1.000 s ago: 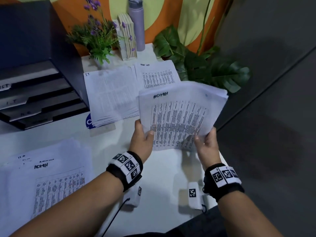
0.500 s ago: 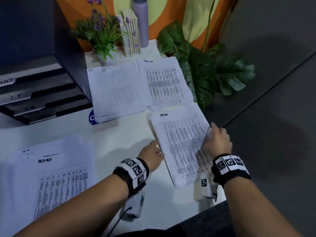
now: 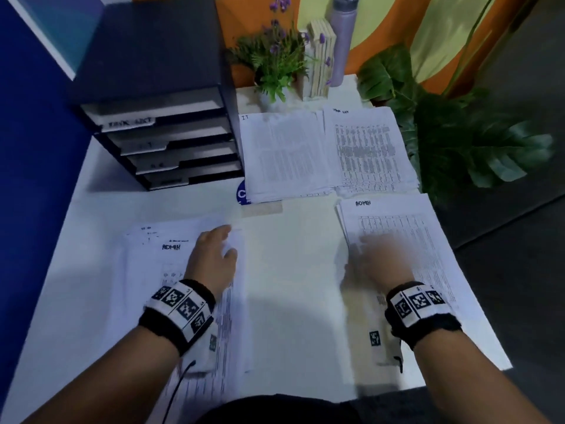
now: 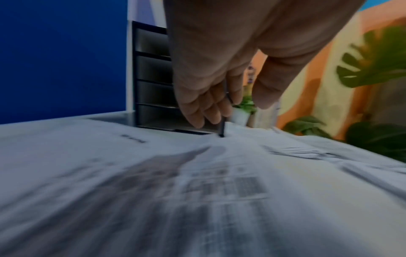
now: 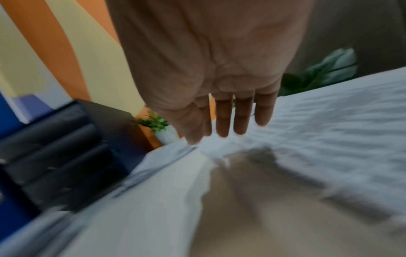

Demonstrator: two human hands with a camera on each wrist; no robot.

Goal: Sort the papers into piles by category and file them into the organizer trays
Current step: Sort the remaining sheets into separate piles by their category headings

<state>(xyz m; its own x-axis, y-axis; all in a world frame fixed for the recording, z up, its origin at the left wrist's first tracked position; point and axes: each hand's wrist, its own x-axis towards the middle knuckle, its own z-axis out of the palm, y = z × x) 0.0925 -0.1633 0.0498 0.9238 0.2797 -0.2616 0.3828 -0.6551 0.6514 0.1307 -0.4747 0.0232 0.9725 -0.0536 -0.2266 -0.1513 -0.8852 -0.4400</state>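
Far left, the black four-tier organizer with labelled grey trays (image 3: 171, 139) stands at the back of the white tabletop (image 3: 293, 270), nothing filed yet by the look of it. In front, the loose unsorted heap of white printed sheets (image 3: 146, 270), an ADMIN page on top, lies under the left hand (image 3: 214, 258). That grip is relaxed: fingers loosely bent just above the paper, thumb apart, nothing held; whether the tips touch the sheet I cannot tell. Further back, the white IT pile of dense text pages (image 3: 284, 154) sits touching the white TASK LIST pile of table pages (image 3: 370, 148). On the right, the white ADMIN pile of table pages (image 3: 406, 249) lies by the tabletop edge, and the right hand (image 3: 376, 261), blurred, hangs over its near left side with fingers straight and together, clamping nothing. These sheets are light, floppy and slick on each other. Best, I'd judge, to pinch a free corner or edge of the top page so only one lifts.
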